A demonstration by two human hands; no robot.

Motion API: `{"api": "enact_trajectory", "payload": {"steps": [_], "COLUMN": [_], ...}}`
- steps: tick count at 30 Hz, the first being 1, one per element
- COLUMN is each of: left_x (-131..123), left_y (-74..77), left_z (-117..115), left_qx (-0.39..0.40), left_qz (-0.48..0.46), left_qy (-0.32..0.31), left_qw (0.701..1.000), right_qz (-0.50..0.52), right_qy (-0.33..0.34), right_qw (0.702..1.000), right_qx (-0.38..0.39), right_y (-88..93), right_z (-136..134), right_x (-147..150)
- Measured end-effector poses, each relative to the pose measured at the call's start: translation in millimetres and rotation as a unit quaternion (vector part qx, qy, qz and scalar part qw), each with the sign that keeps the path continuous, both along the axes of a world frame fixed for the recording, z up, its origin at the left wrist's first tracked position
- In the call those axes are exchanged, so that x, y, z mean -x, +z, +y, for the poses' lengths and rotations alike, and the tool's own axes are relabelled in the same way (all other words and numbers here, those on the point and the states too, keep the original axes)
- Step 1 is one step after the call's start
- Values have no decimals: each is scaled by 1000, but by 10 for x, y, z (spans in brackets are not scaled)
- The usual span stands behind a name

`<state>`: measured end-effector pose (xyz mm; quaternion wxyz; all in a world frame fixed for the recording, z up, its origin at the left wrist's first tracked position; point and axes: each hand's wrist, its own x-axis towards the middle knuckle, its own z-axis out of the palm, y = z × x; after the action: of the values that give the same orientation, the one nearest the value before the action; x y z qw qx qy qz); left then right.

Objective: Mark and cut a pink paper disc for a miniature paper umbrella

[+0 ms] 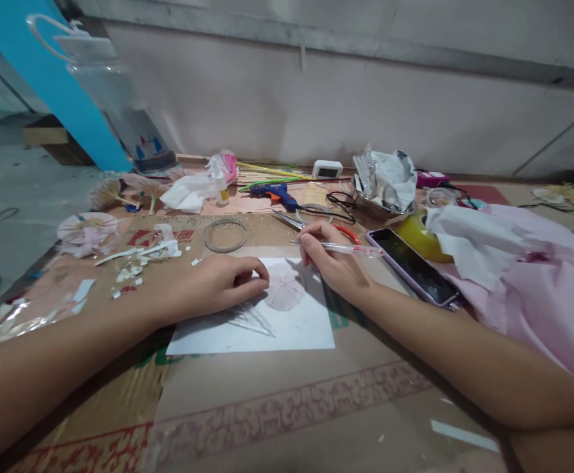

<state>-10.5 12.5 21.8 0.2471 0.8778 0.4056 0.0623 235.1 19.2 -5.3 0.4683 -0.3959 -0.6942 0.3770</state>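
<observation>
A white sheet of paper [296,332] lies in front of me on the cardboard. On it rests a round, pale pink disc [285,289] with lines radiating from its middle. My left hand [227,279] lies over the paper's left part, fingers curled, thumb and forefinger tips at the disc's left edge; whatever they pinch is hidden. A clear set square [254,320] shows partly beneath that hand. My right hand [329,259] is closed around a clear pen [350,249], held nearly level above the disc's upper right. Scissors [289,220] with red handles lie just behind it.
Along the back are a blue glue gun [277,194], a small bottle [221,187] and a bowl of scraps [388,184]. At right lie a phone [412,266], yellow tape [417,236] and pink cloth [528,282]. A ring [225,236] and paper scraps [131,270] lie left.
</observation>
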Motion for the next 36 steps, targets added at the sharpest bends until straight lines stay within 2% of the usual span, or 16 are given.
{"api": "enact_trajectory", "payload": {"steps": [5,9,12,15,17,19,22,25,27,31,36], "left_x": [-14,-144,-296,-367,-326,-228,-61,35,53,37,17], "left_y": [126,186,159,87,39,5,-24,-62,-102,-173,-182], "left_z": [21,122,211,266,257,201,50,-92,-138,-137,-142], "left_qx": [-44,-98,-145,-219,-271,-295,-258,-210,-191,-172,-150], "left_qz": [49,67,87,59,33,23,23,25,30,34,14], "left_qy": [-38,-91,-123,-164,-163,-133,-88,-49,-29,-22,-23], "left_qw": [997,989,978,960,948,946,962,976,981,984,988], "right_qz": [13,18,3,-28,-47,-76,-177,-329,-395,-424,-386], "right_qy": [17,37,22,8,2,-10,-27,4,34,42,19], "right_qw": [1000,999,1000,1000,999,997,984,943,917,903,921], "right_qx": [-1,11,15,-3,-9,-5,-13,-43,-49,-50,-53], "right_y": [-54,-50,-35,-18,-4,18,86,184,234,219,74], "right_z": [11,-10,-14,-14,-16,-24,-58,-125,-174,-220,-163], "right_x": [-6,-7,-27,-53,-64,-66,-64,-64,-57,-14,8]}}
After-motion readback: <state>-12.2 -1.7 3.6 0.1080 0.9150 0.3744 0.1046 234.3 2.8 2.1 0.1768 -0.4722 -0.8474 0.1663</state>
